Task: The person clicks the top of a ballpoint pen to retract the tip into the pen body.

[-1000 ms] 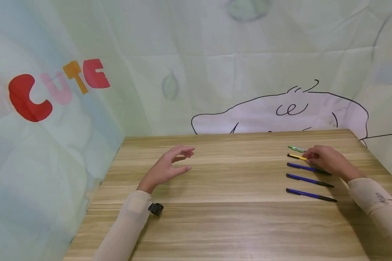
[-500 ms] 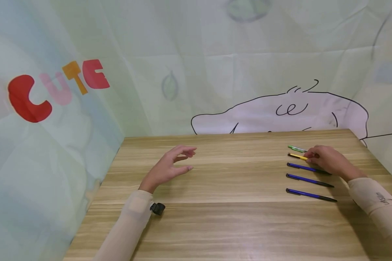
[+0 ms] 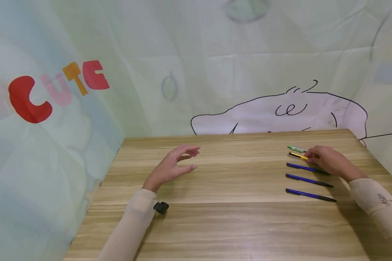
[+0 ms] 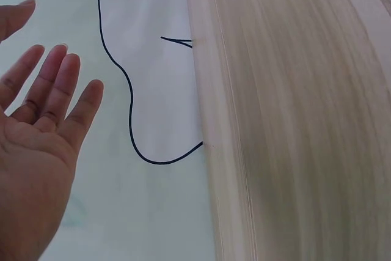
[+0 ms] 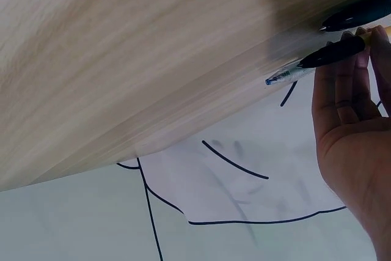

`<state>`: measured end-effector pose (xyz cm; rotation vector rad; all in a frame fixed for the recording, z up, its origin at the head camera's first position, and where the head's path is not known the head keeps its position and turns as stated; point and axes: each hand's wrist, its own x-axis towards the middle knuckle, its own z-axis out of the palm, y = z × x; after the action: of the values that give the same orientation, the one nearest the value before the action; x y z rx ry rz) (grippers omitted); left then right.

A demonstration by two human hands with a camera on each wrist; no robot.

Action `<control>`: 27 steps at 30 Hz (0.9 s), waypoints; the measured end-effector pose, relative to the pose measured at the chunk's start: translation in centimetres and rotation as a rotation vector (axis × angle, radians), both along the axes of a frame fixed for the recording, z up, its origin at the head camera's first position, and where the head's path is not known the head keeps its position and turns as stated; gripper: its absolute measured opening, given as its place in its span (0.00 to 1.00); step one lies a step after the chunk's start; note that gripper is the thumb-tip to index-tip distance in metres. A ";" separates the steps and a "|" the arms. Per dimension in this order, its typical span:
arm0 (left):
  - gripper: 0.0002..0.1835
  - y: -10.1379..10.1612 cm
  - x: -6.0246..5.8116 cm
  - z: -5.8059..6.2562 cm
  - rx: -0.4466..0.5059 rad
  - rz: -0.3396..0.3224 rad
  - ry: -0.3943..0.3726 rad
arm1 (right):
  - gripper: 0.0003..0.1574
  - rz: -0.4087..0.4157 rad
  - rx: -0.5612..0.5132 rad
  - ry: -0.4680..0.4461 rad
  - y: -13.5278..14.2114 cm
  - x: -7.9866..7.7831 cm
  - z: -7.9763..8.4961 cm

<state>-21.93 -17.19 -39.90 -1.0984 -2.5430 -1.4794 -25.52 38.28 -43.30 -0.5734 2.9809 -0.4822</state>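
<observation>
At the table's right side my right hand (image 3: pixel 326 160) pinches a yellow pen (image 3: pixel 297 156) between thumb and fingers. The right wrist view shows the black grip end of that yellow pen (image 5: pixel 333 52) jutting past the fingers. Just behind it lies a green pen (image 3: pixel 295 148), partly covered by the hand; its clear tip (image 5: pixel 284 76) shows in the right wrist view. Three blue pens lie in front: a near one (image 3: pixel 310 195), a middle one (image 3: pixel 308 180) and a far one (image 3: pixel 302 167) partly beneath the hand. My left hand (image 3: pixel 171 165) hovers over the table's left half, fingers spread, holding nothing.
The wood-grain table (image 3: pixel 215 224) carries the pens in a column along its right side. A printed cloth (image 3: pixel 183 72) hangs against the back and left edges. A small black device (image 3: pixel 161 207) sits at the left cuff.
My left hand has drifted slightly to the right. The yellow pen has shifted a little to the right in my right hand's pinch; the other pens have stayed put.
</observation>
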 end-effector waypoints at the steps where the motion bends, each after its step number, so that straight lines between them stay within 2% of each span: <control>1: 0.31 0.1 0.0 0.0 0.002 -0.001 -0.002 | 0.06 0.000 -0.003 -0.001 0.0 0.0 0.1; 7: 0.32 0.6 0.2 0.4 0.005 0.010 -0.013 | 0.07 -0.002 -0.005 -0.001 -0.1 0.1 0.2; 14: 0.30 1.7 1.3 2.2 0.013 0.010 -0.019 | 0.09 -0.016 -0.009 -0.018 -0.1 0.3 0.4; 16: 0.30 1.8 1.4 2.4 0.012 0.007 -0.018 | 0.09 -0.013 -0.017 -0.019 -0.1 0.4 0.5; 23: 0.32 1.6 0.1 0.9 -0.001 0.005 -0.009 | 0.10 -0.017 -0.054 0.000 -0.2 0.6 0.6; 27: 0.32 1.4 -0.3 0.5 0.008 -0.013 0.006 | 0.13 -0.019 -0.085 -0.006 -0.3 0.7 0.7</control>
<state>-22.23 -15.75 -39.36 -1.1182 -2.5281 -1.4855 -24.84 38.00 -42.57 -0.5499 2.9746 -0.6135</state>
